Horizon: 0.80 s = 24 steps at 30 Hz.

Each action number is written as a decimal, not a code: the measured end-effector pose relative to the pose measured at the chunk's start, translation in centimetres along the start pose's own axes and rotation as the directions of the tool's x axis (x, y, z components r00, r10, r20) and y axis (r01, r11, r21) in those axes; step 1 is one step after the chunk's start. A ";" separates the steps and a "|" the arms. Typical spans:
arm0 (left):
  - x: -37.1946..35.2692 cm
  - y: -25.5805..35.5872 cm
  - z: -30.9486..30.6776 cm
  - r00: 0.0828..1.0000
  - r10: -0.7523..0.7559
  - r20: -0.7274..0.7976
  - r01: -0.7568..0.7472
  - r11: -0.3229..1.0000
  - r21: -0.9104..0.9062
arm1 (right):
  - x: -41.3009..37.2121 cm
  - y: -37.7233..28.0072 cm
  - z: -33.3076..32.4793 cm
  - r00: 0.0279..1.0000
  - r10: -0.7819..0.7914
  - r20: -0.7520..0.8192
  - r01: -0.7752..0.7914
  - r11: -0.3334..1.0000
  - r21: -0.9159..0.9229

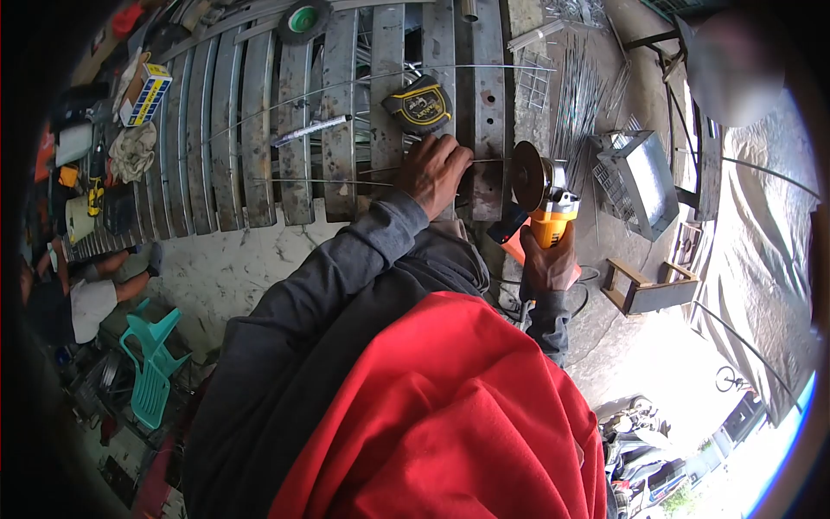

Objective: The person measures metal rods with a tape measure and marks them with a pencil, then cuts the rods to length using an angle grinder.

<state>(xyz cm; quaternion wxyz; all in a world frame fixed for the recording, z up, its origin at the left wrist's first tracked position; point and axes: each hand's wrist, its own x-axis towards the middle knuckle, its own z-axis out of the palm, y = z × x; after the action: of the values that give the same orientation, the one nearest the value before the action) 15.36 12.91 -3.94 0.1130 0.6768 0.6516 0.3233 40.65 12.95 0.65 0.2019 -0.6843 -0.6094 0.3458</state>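
My left hand (430, 171) rests low over the slatted metal bench (298, 169), its fingers closed around a thin metal rod (488, 160) that sticks out toward the right. My right hand (551, 261) is wrapped round the body of a yellow angle grinder (553, 223). The grinder's cutting disc (528, 175) stands upright by the bench's right edge, close to the rod's end. Just above my left hand lies a black and yellow tape measure (420, 105). A white marker pen (311, 130) sits farther left across the slats.
A green-hubbed wheel (303, 19) lies at the bench's far side. Several thin rods (581, 95) are spread on the floor at right, near a metal box frame (637, 182) and a small wooden frame (650, 290). At left are a green plastic chair (151, 368) and a seated person (78, 298).
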 end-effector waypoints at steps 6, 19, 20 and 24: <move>0.0 0.0 -0.1 1.000 -0.002 0.005 0.002 1.000 -0.006 | 0.0 -0.4 0.0 1.000 -0.025 -0.009 0.025 1.000 0.006; -0.1 -0.3 0.2 1.000 0.008 -0.004 -0.008 1.000 -0.026 | 0.0 -0.4 -0.1 1.000 0.008 -0.005 -0.009 0.995 -0.095; -0.1 -0.3 0.2 1.000 0.006 -0.005 -0.007 1.000 -0.027 | 0.0 -0.3 -0.1 1.000 0.009 -0.003 -0.009 0.996 -0.094; -0.1 -0.4 0.5 1.000 -0.004 -0.013 0.003 0.998 -0.055 | -0.2 0.1 -0.2 1.000 0.000 0.006 0.000 0.998 -0.067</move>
<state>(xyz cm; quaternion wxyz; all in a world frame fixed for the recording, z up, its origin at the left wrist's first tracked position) 15.30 12.96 -4.57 0.1280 0.6702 0.6444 0.3452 40.86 12.76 0.78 0.1771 -0.6896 -0.6212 0.3275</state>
